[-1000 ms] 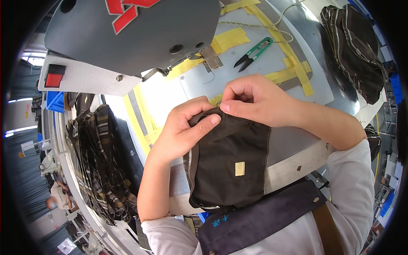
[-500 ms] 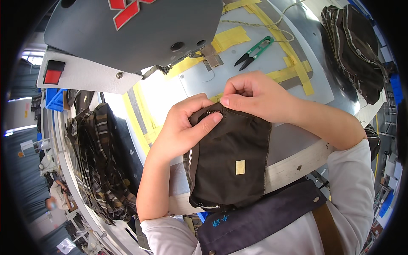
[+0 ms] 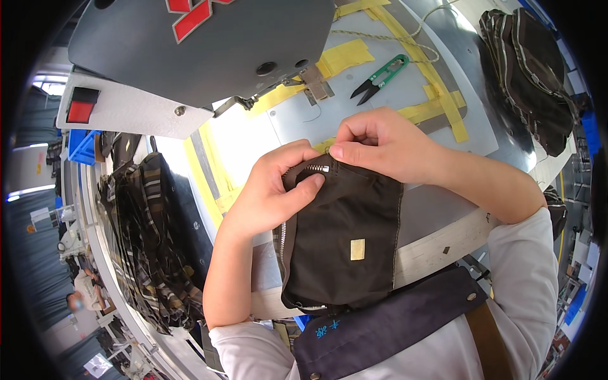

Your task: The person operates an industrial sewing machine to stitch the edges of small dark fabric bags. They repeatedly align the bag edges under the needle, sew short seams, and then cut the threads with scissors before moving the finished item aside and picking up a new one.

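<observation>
A dark brown fabric pouch (image 3: pixel 339 218) with a metal zipper (image 3: pixel 283 247) down its left side hangs over the front table edge. A small pale yellow patch (image 3: pixel 358 249) sits on its face. My left hand (image 3: pixel 282 180) grips the pouch's upper left corner, thumb over the front beside the zipper's end, fingers behind the cloth. My right hand (image 3: pixel 383 145) pinches the top edge close by, thumb against curled fingers. The sewing machine's presser foot (image 3: pixel 315 87) stands just beyond my hands, with a loose thread below it.
The grey sewing machine head (image 3: pixel 196 50) fills the upper left. Green-handled thread snips (image 3: pixel 380 79) lie on the machine bed, tied to a cord. Yellow tape (image 3: pixel 437 101) strips edge the bed. Plaid fabric pieces (image 3: pixel 149 234) pile at left; more zippered brown pieces (image 3: pixel 525 76) lie at far right.
My left thumb has drawn back slightly down and left, baring more of the zipper's end. The right hand keeps its pinch almost unmoved.
</observation>
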Demonstrator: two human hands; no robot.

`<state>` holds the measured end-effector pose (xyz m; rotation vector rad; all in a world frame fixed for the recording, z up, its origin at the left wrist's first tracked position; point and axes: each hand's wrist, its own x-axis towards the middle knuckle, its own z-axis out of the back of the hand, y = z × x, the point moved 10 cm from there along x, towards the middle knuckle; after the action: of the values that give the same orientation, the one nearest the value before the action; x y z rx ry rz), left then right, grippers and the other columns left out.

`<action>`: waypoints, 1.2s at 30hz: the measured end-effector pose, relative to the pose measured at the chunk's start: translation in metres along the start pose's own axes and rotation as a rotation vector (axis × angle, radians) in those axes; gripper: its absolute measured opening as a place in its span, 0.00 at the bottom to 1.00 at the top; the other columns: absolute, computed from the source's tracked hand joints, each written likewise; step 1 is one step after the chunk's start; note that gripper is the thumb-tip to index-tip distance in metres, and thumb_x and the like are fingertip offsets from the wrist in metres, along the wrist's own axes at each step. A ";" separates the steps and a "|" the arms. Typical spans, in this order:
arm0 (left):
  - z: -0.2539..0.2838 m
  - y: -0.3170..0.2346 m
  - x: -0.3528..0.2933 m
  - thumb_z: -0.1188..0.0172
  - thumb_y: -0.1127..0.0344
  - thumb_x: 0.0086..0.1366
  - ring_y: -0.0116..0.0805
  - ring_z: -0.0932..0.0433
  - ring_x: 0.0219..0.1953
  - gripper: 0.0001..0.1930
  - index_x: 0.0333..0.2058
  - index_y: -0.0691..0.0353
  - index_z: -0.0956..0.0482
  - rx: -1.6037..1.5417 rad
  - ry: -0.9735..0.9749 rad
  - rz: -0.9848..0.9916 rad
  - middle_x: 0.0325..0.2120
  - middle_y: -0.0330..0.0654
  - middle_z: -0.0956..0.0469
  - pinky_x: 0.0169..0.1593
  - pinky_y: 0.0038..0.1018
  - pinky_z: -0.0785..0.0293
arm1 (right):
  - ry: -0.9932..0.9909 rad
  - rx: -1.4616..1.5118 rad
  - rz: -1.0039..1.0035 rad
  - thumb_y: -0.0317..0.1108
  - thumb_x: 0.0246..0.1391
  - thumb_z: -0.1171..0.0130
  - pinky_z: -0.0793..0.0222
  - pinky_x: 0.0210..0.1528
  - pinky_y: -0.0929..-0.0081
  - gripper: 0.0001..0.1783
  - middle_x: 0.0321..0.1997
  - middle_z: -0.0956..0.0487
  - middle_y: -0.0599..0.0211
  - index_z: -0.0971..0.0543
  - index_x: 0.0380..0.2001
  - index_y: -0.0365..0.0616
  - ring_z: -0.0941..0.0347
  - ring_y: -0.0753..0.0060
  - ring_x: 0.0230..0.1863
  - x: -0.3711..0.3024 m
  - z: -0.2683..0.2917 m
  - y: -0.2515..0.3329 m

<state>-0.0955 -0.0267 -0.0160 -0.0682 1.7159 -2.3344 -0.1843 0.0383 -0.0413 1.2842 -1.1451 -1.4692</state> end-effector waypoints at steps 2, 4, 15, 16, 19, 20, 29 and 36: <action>0.001 -0.002 -0.001 0.38 0.69 0.60 0.23 0.35 0.27 0.08 0.35 0.68 0.24 0.007 -0.015 -0.039 0.24 0.35 0.33 0.33 0.21 0.36 | -0.001 -0.011 -0.002 0.35 0.61 0.42 0.39 0.30 0.84 0.11 0.26 0.27 0.80 0.22 0.29 0.38 0.36 0.90 0.29 0.000 -0.001 0.002; 0.000 0.000 0.000 0.37 0.69 0.60 0.23 0.35 0.27 0.08 0.34 0.68 0.24 0.018 -0.016 -0.002 0.24 0.35 0.32 0.33 0.22 0.36 | -0.012 -0.010 -0.003 0.34 0.60 0.41 0.39 0.30 0.84 0.10 0.26 0.27 0.79 0.23 0.29 0.38 0.36 0.90 0.29 -0.001 0.000 0.002; -0.004 -0.008 0.001 0.36 0.71 0.58 0.28 0.32 0.27 0.07 0.34 0.66 0.22 0.157 -0.044 -0.099 0.24 0.38 0.29 0.34 0.23 0.34 | 0.012 -0.033 0.066 0.35 0.55 0.40 0.35 0.31 0.81 0.10 0.24 0.24 0.74 0.22 0.29 0.38 0.32 0.85 0.28 -0.001 -0.003 0.003; -0.003 -0.007 0.001 0.36 0.71 0.58 0.28 0.32 0.27 0.08 0.34 0.67 0.23 0.178 -0.055 -0.087 0.24 0.39 0.30 0.34 0.24 0.34 | 0.024 -0.027 0.043 0.35 0.57 0.40 0.35 0.32 0.82 0.09 0.26 0.25 0.76 0.22 0.30 0.38 0.32 0.86 0.29 0.002 -0.002 -0.001; 0.000 -0.005 0.002 0.35 0.70 0.57 0.29 0.32 0.26 0.08 0.34 0.67 0.23 0.206 -0.075 -0.067 0.24 0.38 0.31 0.33 0.24 0.34 | 0.049 -0.027 0.018 0.36 0.60 0.43 0.36 0.35 0.83 0.11 0.28 0.24 0.78 0.22 0.32 0.38 0.32 0.88 0.32 0.004 0.001 -0.002; 0.000 -0.003 0.002 0.35 0.70 0.57 0.28 0.33 0.26 0.09 0.34 0.67 0.23 0.210 -0.080 -0.063 0.24 0.38 0.31 0.33 0.24 0.34 | 0.056 -0.030 0.016 0.37 0.61 0.44 0.36 0.35 0.83 0.12 0.29 0.24 0.78 0.22 0.32 0.38 0.32 0.88 0.32 0.004 0.002 -0.002; 0.003 -0.009 -0.006 0.37 0.71 0.56 0.27 0.32 0.28 0.08 0.34 0.68 0.24 0.143 -0.105 -0.033 0.25 0.39 0.31 0.33 0.24 0.34 | 0.019 0.111 -0.138 0.43 0.62 0.44 0.34 0.41 0.81 0.17 0.35 0.21 0.74 0.20 0.40 0.39 0.29 0.84 0.37 -0.010 0.009 -0.004; 0.003 -0.020 -0.007 0.37 0.71 0.56 0.27 0.31 0.29 0.08 0.33 0.67 0.24 0.111 -0.150 -0.108 0.26 0.38 0.29 0.35 0.23 0.34 | 0.052 0.423 -0.118 0.38 0.56 0.36 0.35 0.59 0.74 0.29 0.53 0.24 0.63 0.30 0.57 0.33 0.29 0.76 0.54 -0.051 -0.001 -0.012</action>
<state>-0.0910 -0.0221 0.0042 -0.3159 1.5452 -2.4280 -0.1781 0.0904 -0.0426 1.6915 -1.4157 -1.3071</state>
